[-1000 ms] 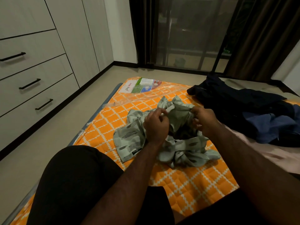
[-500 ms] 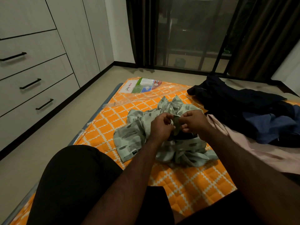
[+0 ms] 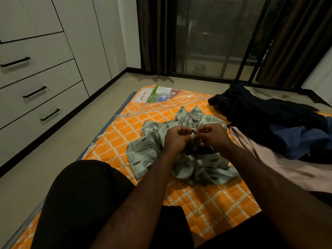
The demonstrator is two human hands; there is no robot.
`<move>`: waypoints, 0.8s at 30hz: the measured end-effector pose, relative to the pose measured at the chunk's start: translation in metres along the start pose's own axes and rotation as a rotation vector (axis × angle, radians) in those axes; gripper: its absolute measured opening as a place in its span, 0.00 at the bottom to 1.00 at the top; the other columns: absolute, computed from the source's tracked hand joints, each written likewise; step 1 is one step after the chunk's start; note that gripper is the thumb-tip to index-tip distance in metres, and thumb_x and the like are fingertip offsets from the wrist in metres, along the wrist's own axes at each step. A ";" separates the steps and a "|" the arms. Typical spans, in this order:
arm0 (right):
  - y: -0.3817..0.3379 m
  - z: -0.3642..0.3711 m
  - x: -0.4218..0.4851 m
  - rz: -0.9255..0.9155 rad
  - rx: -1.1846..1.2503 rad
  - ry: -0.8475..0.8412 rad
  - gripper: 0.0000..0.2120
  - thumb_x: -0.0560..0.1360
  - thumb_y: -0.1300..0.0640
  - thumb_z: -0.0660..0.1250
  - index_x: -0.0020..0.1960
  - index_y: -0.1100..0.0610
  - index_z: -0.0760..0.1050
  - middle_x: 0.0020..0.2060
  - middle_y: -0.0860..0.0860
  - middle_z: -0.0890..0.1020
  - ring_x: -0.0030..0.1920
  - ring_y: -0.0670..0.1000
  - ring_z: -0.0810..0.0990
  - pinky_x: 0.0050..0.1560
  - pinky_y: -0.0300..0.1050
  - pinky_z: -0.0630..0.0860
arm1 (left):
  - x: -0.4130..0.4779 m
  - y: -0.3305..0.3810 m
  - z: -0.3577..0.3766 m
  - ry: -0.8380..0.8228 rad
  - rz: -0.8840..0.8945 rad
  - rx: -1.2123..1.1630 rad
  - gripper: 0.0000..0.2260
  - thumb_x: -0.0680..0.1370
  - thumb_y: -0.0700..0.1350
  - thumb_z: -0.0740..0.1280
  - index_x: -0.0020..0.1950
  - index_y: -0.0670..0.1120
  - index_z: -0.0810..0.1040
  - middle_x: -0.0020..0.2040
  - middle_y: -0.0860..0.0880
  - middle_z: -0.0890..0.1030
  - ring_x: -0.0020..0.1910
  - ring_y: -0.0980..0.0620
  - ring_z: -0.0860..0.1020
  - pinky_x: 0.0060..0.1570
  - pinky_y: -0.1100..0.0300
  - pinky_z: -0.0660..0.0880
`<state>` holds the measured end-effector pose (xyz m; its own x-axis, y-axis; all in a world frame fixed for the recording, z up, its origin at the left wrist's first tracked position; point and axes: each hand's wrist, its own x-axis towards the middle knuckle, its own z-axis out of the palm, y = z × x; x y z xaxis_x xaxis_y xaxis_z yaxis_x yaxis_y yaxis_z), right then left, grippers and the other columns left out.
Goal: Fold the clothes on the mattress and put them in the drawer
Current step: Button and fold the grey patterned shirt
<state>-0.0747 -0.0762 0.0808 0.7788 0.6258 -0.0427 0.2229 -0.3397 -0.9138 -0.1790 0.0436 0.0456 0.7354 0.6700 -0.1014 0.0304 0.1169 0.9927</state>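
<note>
A crumpled pale green patterned shirt [image 3: 149, 151] lies in the middle of the orange quilted mattress [image 3: 212, 203]. My left hand [image 3: 177, 139] and my right hand [image 3: 214, 134] are close together above it, each pinching a small bit of the shirt's fabric between thumb and fingers. At the right lies a pile of other clothes: a dark navy garment [image 3: 260, 112], a blue one [image 3: 301, 141] and a pale pink one [image 3: 287, 168]. The drawers [image 3: 34, 92] with black handles stand shut in the white cabinet at the left.
My knee in black shorts [image 3: 80, 200] is bent over the mattress's near left corner. A printed label under clear plastic [image 3: 156, 94] sits at the mattress's far end. Bare beige floor [image 3: 53, 150] runs between mattress and cabinet. Dark curtains and a glass door are behind.
My hands came together from apart on the shirt and now pinch one small spot of fabric between them, lifted slightly. The shirt's bunched top has shifted a little.
</note>
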 end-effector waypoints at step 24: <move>-0.002 -0.006 -0.002 0.028 0.024 -0.171 0.08 0.75 0.69 0.72 0.54 0.67 0.80 0.43 0.67 0.83 0.35 0.54 0.82 0.35 0.43 0.82 | -0.003 -0.002 -0.003 -0.018 0.139 0.130 0.19 0.73 0.35 0.76 0.60 0.53 0.81 0.42 0.43 0.85 0.43 0.46 0.86 0.47 0.48 0.84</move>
<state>-0.0729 -0.0807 0.0849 0.6728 0.7274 -0.1348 0.1869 -0.3435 -0.9204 -0.1829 0.0435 0.0438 0.7507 0.6595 0.0370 0.0139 -0.0719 0.9973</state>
